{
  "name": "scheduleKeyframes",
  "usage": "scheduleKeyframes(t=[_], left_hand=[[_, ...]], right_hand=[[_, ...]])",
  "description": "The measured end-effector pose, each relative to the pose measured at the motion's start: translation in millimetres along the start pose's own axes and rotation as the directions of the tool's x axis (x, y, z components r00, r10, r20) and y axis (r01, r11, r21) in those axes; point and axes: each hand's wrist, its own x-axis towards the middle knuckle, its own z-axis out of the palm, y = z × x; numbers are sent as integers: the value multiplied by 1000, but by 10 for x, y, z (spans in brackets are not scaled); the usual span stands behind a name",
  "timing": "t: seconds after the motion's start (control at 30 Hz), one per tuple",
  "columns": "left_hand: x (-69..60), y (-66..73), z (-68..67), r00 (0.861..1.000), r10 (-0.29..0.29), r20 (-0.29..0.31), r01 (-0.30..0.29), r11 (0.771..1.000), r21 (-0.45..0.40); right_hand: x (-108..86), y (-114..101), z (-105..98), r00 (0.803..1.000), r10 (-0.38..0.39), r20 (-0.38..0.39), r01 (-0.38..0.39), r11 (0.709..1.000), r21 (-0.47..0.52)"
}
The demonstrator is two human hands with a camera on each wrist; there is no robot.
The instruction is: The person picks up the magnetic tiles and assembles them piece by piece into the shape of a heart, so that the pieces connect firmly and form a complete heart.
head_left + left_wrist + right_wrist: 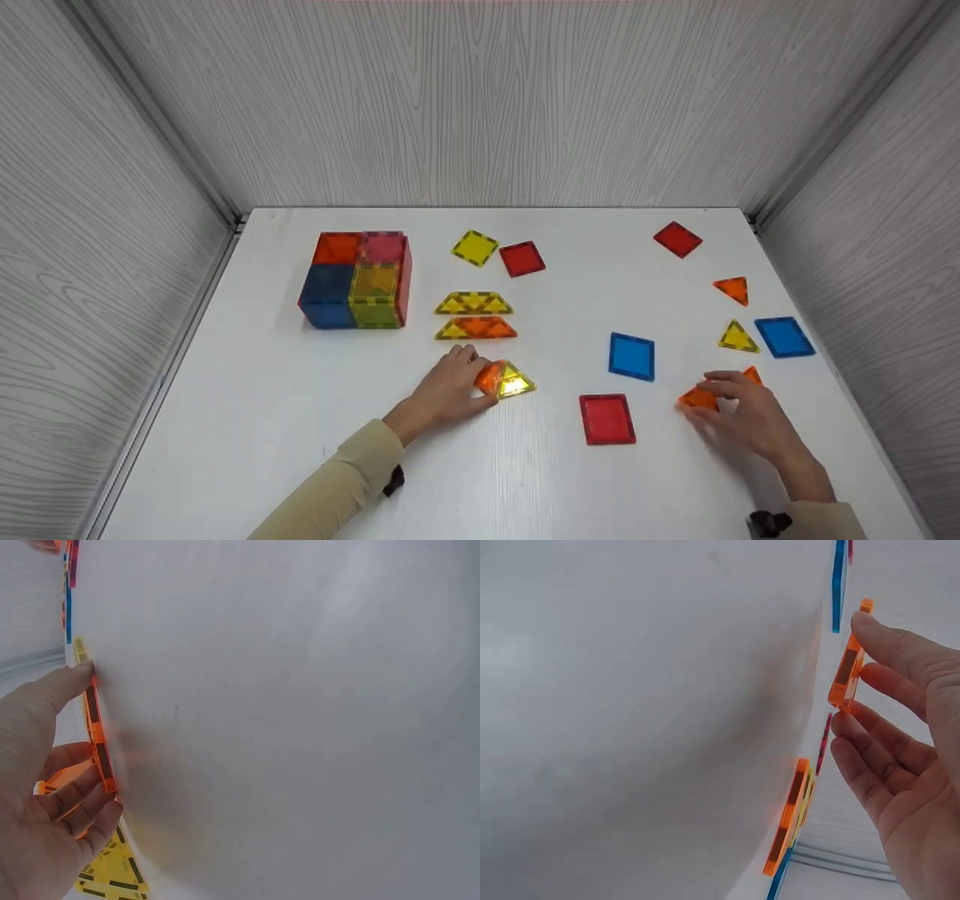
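The tiles point(516, 381) look glossy plastic (translucent), the sleeve point(330, 480) matt cloth.

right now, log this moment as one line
left hand holds orange tile against yellow triangle | right hand pinches another orange tile | between hands: blue square, red square

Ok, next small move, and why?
I'd probably have the right hand bring its orange triangle to the yellow end of the pair. That end looks free, the left hand holds the orange end, and the rows beyond have three triangles each.
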Motion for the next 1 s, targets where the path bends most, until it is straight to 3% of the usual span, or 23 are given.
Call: scheduleKeyframes(t=[0.27,0.57,0.83,1.0], left_hand=[[-32,-16,-31,999,-35,28,36,999,-24],[-78,-79,-43,998,-47,33,48,998,-32],[-123,-101,-60,997,-60,38,62,996,-60],[-127,-108,-73,997,-61,42,63,997,-51]], right_hand=[[329,-379,93,986,-161,-49,162,987,14],[656,-807,347,937,-338,-85,346,933,102],[863,-1226,620,917,-397,24,392,912,119],[980,-1441,782,887,-439,144,433,898,74]])
